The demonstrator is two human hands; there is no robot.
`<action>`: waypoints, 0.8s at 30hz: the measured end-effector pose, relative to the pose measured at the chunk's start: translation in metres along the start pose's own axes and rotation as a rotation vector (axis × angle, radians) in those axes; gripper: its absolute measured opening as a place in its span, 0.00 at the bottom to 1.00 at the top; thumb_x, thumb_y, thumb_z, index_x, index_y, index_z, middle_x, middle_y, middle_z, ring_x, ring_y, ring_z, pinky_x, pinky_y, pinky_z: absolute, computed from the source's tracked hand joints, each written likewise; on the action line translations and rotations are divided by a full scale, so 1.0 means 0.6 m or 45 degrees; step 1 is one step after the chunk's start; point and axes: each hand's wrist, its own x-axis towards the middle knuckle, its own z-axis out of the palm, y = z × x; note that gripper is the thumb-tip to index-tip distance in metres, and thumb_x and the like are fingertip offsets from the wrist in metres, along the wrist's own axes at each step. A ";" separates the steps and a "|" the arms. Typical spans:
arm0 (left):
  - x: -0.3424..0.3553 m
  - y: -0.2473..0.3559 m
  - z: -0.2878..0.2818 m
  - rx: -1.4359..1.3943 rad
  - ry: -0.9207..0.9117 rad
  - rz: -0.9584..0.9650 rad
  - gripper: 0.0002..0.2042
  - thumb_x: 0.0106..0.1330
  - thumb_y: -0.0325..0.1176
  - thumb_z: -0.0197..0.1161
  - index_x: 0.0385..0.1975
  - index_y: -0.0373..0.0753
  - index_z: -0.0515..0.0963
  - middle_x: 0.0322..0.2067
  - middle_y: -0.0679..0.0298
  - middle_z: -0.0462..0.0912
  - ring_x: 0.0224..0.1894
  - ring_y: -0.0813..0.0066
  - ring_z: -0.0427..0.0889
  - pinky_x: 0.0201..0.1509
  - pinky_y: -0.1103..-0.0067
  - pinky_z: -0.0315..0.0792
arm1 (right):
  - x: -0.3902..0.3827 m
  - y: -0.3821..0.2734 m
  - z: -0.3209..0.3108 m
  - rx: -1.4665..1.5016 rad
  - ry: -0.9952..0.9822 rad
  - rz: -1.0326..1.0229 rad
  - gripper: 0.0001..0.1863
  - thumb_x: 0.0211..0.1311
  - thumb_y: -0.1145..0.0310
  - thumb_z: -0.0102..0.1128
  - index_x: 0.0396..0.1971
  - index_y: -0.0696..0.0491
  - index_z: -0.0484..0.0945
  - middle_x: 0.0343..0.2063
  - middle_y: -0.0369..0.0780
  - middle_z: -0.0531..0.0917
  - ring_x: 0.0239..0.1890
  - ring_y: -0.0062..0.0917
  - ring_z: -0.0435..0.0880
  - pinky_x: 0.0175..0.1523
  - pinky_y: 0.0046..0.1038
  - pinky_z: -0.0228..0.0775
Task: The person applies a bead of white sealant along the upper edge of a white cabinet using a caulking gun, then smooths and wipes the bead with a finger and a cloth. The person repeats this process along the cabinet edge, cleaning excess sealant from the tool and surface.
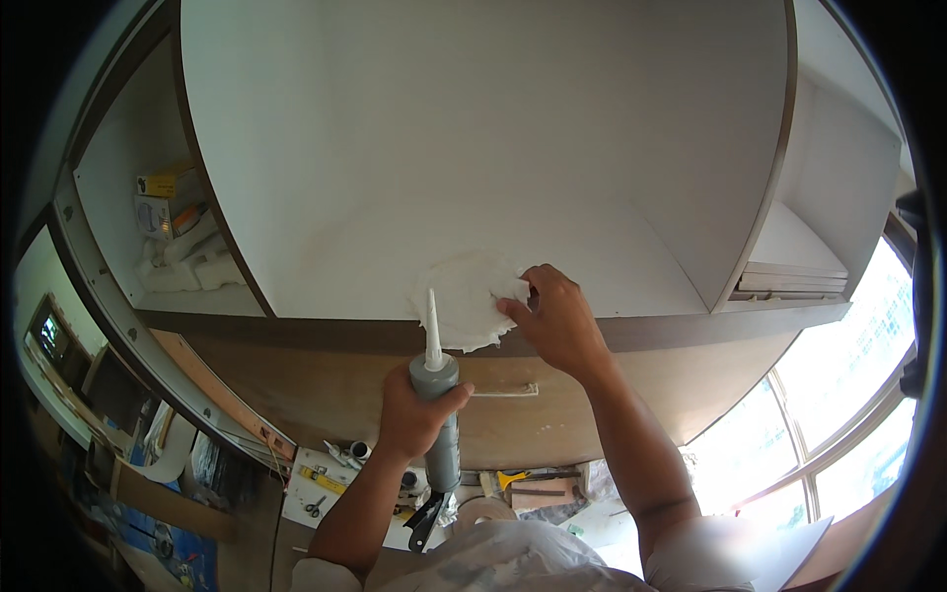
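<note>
At the open white cabinet [473,128], a grey caulking gun [447,466] points upward, the left hand [404,414] wrapped round its upper end, apparently for steadiness; the right hand [556,321], nearly closed, pinches a white rag [459,296] draped over the cabinet's lip.

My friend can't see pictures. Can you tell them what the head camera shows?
The person's left hand grips a grey caulking gun, its white nozzle pointing up, while the right hand holds a thin white sheet draped over the front edge of an open cabinet. Below, scissors lie among clutter.
</note>
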 end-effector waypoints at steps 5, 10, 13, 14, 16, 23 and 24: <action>-0.007 0.016 0.012 -0.029 -0.071 0.022 0.10 0.60 0.31 0.76 0.33 0.35 0.82 0.27 0.64 0.86 0.29 0.78 0.84 0.36 0.75 0.78 | -0.028 -0.025 -0.008 1.323 0.040 0.184 0.12 0.75 0.63 0.64 0.44 0.57 0.76 0.38 0.35 0.83 0.41 0.23 0.83 0.49 0.26 0.74; -0.011 0.043 0.039 0.035 -0.124 0.049 0.11 0.60 0.32 0.75 0.36 0.34 0.83 0.28 0.64 0.87 0.30 0.77 0.85 0.37 0.75 0.78 | -0.080 -0.043 0.004 2.001 -0.103 0.130 0.09 0.76 0.69 0.61 0.51 0.54 0.76 0.41 0.34 0.84 0.45 0.18 0.83 0.52 0.26 0.76; -0.016 0.061 0.053 0.169 -0.102 0.104 0.13 0.59 0.33 0.76 0.38 0.33 0.84 0.29 0.62 0.88 0.31 0.75 0.87 0.39 0.74 0.79 | -0.092 -0.037 0.006 2.276 -0.250 0.187 0.12 0.74 0.72 0.62 0.53 0.54 0.76 0.43 0.34 0.85 0.45 0.19 0.85 0.52 0.27 0.79; -0.019 0.066 0.056 0.223 -0.096 0.127 0.14 0.59 0.34 0.76 0.39 0.32 0.83 0.29 0.61 0.88 0.32 0.73 0.88 0.39 0.73 0.80 | -0.094 -0.034 0.008 2.342 -0.277 0.202 0.13 0.73 0.73 0.63 0.54 0.54 0.76 0.44 0.35 0.86 0.45 0.20 0.86 0.52 0.27 0.80; -0.025 0.072 0.061 0.322 -0.070 0.180 0.16 0.58 0.35 0.77 0.40 0.32 0.83 0.30 0.58 0.89 0.33 0.69 0.90 0.40 0.72 0.81 | -0.095 -0.031 0.018 2.217 -0.215 0.166 0.14 0.72 0.74 0.64 0.55 0.55 0.77 0.46 0.36 0.86 0.45 0.21 0.87 0.52 0.27 0.81; -0.029 0.074 0.076 0.736 0.101 0.346 0.20 0.51 0.37 0.77 0.40 0.31 0.83 0.30 0.51 0.89 0.35 0.52 0.91 0.42 0.65 0.83 | -0.100 -0.026 0.054 2.181 -0.057 0.112 0.10 0.71 0.77 0.64 0.50 0.58 0.82 0.43 0.38 0.88 0.44 0.21 0.88 0.50 0.26 0.83; -0.028 0.075 0.077 0.779 0.124 0.362 0.20 0.51 0.37 0.77 0.40 0.31 0.83 0.30 0.51 0.89 0.35 0.50 0.90 0.42 0.64 0.83 | -0.100 -0.027 0.057 2.162 -0.025 0.093 0.10 0.72 0.77 0.63 0.50 0.58 0.82 0.42 0.38 0.89 0.44 0.21 0.88 0.50 0.26 0.83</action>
